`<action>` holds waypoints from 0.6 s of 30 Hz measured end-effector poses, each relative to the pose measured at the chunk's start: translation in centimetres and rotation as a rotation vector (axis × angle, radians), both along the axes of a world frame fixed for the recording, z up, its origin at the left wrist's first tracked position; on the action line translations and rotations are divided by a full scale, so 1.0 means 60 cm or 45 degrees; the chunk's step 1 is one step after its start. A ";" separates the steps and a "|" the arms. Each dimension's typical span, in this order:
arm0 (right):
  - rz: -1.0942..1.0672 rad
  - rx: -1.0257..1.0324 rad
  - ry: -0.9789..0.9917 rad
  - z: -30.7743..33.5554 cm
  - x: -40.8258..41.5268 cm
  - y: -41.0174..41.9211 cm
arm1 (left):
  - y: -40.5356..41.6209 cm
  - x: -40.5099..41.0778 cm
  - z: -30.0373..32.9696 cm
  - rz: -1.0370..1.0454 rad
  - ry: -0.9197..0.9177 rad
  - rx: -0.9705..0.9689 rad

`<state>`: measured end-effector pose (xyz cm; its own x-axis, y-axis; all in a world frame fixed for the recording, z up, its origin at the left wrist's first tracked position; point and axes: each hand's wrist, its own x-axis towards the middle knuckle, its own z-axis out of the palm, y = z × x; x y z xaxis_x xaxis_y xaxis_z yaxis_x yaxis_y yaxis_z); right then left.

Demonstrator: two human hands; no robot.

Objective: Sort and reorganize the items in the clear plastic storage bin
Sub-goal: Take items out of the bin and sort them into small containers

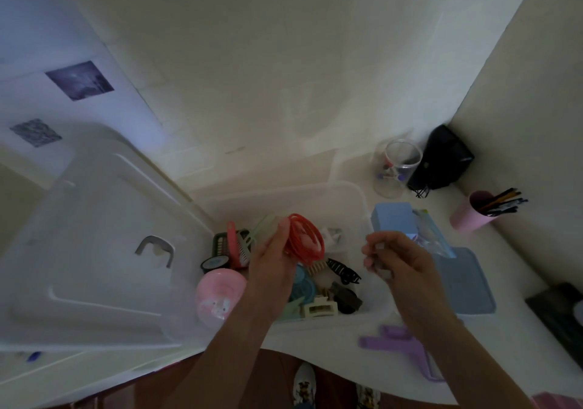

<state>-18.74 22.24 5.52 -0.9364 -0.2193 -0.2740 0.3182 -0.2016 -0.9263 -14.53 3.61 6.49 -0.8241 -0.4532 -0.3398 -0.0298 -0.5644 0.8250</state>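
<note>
1. Fingers [280,235] of the left hand [273,262]: curled round a bundle of red hoops [306,240], held above the bin [353,200].
2. Right hand [399,262]: fingers curled, seemingly pinching something small and pale; what it is cannot be told.
3. Bin: clear plastic, on the table [331,355], holding hair clips [342,270], combs [241,246], pink case [217,292]; lid [94,235] propped beside it.
4. Step, as judged: lifting items out for sorting.
5. Next move: a separate spot for the hoops.

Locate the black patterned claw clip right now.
Head view: the black patterned claw clip lies inside the clear plastic storage bin, right of centre, just below the red ring bundle held by the left hand.
</note>
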 end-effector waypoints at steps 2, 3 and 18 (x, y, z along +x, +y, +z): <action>0.012 0.098 0.069 0.014 -0.016 -0.002 | -0.001 0.006 0.000 -0.145 0.095 0.117; 0.026 0.107 0.036 0.019 -0.024 -0.001 | 0.000 0.008 0.002 -0.223 0.113 0.155; 0.643 0.039 -0.253 0.072 -0.002 -0.021 | -0.004 0.037 0.011 -0.637 0.228 0.599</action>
